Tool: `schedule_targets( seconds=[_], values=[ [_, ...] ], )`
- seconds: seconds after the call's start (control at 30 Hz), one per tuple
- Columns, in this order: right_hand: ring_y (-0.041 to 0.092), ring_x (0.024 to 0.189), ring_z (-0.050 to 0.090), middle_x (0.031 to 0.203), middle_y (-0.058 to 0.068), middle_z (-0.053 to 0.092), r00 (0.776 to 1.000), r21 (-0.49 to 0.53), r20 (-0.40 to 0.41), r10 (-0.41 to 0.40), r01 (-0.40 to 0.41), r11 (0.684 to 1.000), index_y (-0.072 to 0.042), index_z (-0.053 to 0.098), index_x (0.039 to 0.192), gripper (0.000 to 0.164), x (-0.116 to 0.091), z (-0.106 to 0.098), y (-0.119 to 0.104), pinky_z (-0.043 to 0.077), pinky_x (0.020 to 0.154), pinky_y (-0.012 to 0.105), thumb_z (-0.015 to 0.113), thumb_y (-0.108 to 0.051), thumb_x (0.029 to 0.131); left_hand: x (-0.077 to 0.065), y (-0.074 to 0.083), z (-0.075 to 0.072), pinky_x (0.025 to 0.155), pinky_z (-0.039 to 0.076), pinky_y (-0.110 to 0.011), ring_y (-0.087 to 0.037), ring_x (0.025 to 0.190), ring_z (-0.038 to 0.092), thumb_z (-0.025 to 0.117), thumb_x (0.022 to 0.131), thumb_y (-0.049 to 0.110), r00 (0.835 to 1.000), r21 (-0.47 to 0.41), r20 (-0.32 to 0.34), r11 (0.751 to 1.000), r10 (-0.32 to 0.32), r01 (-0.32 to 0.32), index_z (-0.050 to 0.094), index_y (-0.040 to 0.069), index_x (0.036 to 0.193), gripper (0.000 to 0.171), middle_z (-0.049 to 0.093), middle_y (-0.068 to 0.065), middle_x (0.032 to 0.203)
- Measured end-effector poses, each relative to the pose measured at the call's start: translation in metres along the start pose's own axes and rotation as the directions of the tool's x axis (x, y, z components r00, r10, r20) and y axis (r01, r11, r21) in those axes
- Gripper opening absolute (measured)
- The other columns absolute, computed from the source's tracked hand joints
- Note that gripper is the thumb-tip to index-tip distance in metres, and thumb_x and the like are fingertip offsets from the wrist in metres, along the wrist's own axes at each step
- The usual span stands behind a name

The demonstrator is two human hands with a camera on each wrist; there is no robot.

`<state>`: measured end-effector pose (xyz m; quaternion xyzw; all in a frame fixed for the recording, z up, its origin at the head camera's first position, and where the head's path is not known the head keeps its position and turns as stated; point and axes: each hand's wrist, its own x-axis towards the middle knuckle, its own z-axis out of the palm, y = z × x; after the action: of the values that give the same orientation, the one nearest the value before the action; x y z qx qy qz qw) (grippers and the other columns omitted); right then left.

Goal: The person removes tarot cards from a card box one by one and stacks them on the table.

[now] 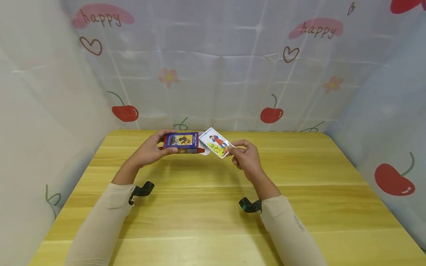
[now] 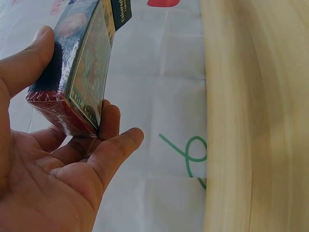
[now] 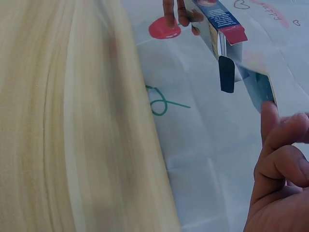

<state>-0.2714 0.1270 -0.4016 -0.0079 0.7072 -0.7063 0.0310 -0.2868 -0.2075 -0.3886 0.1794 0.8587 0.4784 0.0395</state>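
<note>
My left hand (image 1: 151,148) grips a blue and red tarot card box (image 1: 182,141) between thumb and fingers, above the far part of the table. In the right wrist view the box (image 3: 219,21) has its end flaps out, with the edges of cards showing inside. My right hand (image 1: 247,157) pinches one tarot card (image 1: 217,143) by its lower right corner. That card is tilted, and its picture has a figure in red and yellow discs. Its far end overlaps the box's open end in the head view. In the left wrist view the fingers wrap under the box (image 2: 79,67).
The wooden table (image 1: 199,221) stretches below both hands. Behind its far edge hangs a pale curtain (image 1: 213,88) printed with cherries, hearts and flowers, with similar cloth at both sides. A dark strap mount (image 1: 143,189) sits at the left wrist, another mount (image 1: 249,205) at the right.
</note>
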Motion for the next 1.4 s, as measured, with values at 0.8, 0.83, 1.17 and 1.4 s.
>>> schedule_targets(
  seconds=[0.8, 0.83, 1.17, 1.4],
  values=[
    [0.005, 0.049, 0.049, 0.089, -0.003, 0.069, 0.952, 0.113, -0.238, 0.193, -0.17, 0.979, -0.005, 0.051, 0.121, 0.029, -0.012, -0.052, 0.024, 0.027, 0.043, 0.018, 0.061, -0.019, 0.098, 0.005, -0.001, 0.009, 0.096, 0.053, -0.049, -0.035, 0.126, 0.048, 0.073, 0.089, 0.038, 1.0, 0.025, 0.026, 1.0, 0.013, -0.013, 0.039, 0.012, 0.147, 0.072, 0.044, -0.018, 0.143],
    [0.005, 0.049, 0.049, 0.09, -0.003, 0.069, 0.947, 0.1, -0.255, 0.196, -0.176, 0.979, -0.004, 0.051, 0.121, 0.03, -0.012, -0.056, 0.026, 0.029, 0.043, 0.018, 0.062, -0.02, 0.098, 0.005, -0.001, 0.009, 0.096, 0.053, -0.049, -0.035, 0.126, 0.048, 0.073, 0.088, 0.039, 1.0, 0.028, 0.025, 1.0, 0.01, -0.011, 0.039, 0.013, 0.147, 0.072, 0.044, -0.017, 0.143],
    [0.007, 0.053, 0.057, 0.103, 0.012, 0.069, 0.903, -0.126, -0.405, 0.143, -0.211, 0.969, 0.005, 0.061, 0.115, 0.032, -0.017, -0.084, 0.046, 0.046, 0.05, 0.02, 0.065, -0.02, 0.095, 0.003, -0.001, 0.005, 0.097, 0.052, -0.051, -0.037, 0.127, 0.047, 0.073, 0.089, 0.038, 1.0, 0.052, 0.031, 0.999, -0.001, 0.0, 0.039, 0.013, 0.147, 0.072, 0.043, -0.019, 0.144],
    [0.008, 0.052, 0.056, 0.099, 0.011, 0.061, 0.898, -0.202, -0.422, 0.123, -0.225, 0.953, 0.006, 0.064, 0.112, 0.032, -0.024, -0.088, 0.052, 0.044, 0.048, 0.02, 0.066, -0.02, 0.094, 0.004, -0.001, 0.007, 0.097, 0.052, -0.051, -0.035, 0.125, 0.047, 0.072, 0.09, 0.035, 0.999, 0.045, 0.036, 0.999, 0.004, -0.006, 0.039, 0.012, 0.147, 0.07, 0.043, -0.018, 0.143]
  ],
)
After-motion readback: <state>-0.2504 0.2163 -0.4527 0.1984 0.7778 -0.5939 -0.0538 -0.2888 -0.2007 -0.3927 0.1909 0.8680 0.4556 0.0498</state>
